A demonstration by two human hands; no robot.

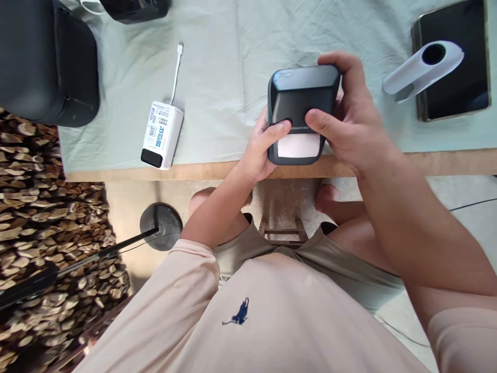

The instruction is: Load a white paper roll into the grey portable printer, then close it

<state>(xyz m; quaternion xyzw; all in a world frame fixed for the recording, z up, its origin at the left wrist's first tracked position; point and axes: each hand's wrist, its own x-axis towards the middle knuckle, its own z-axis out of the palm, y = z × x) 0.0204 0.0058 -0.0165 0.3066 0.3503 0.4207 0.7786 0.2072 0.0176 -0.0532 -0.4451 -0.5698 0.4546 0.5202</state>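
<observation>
A dark grey label printer (306,101) with a pale panel at its near end is held up over the table's front edge. My left hand (259,150) is closed round its lower left side, thumb on the front face. On the right, my right hand (355,116) wraps the printer's side, its thumb pressed on the front beside the printed lettering and a finger at the far top corner. The fingers beneath the printer are hidden. To the left lies a white power bank (162,132) with a short white cable (176,72).
A black case (46,62) stands at the far left, near a black object (134,8). At right, a white handheld device (423,70) rests partly on a dark tablet (473,67). Below the cloth-covered table are a black stand base (161,226), stacked firewood (58,228) and a wooden stool (282,233).
</observation>
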